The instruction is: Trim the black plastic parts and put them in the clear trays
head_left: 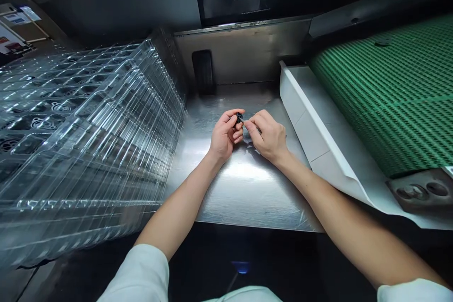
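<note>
Over the middle of a shiny metal work surface [244, 198], my left hand [223, 134] pinches a small round black part [239, 116] between thumb and fingers. My right hand [266, 136] is closed close beside it, thumb and forefinger pressed together at the part's edge. A thin, pale tip shows between the right fingertips and the black part; what it belongs to is too small to make out. Both hands are held above the surface, fingertips almost meeting.
Tall stacks of clear plastic trays [116, 99] with parts in their pockets stand on the left. To the right, a white folded guard [318, 127] borders a green mesh conveyor belt [389, 89]. A black rectangular piece [203, 71] is at the metal back wall [247, 52].
</note>
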### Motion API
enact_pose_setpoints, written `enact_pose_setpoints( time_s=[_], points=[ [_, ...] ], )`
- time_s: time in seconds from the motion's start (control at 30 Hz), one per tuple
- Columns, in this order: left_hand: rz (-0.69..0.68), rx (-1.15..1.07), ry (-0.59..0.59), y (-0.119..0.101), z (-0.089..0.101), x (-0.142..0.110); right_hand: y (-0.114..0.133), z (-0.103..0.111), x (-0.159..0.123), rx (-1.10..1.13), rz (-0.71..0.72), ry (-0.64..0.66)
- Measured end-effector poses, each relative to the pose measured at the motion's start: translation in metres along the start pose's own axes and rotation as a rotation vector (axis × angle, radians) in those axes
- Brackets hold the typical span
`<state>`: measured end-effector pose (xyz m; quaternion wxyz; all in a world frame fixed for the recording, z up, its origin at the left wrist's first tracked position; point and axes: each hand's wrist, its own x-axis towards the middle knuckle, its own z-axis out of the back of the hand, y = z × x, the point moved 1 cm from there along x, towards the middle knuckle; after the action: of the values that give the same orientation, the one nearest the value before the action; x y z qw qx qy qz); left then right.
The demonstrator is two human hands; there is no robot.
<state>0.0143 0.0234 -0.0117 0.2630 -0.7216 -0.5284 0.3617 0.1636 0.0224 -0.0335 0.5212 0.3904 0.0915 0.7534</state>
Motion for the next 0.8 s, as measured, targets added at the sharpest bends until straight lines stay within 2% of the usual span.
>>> enact_pose_setpoints(
  time_s=[0.8],
  points=[
    [0.005, -0.029, 0.035, -0.0002, 0.0038, 0.0017, -0.0017, -0.001, 0.0, -0.055, 0.046, -0.023]
  ],
)
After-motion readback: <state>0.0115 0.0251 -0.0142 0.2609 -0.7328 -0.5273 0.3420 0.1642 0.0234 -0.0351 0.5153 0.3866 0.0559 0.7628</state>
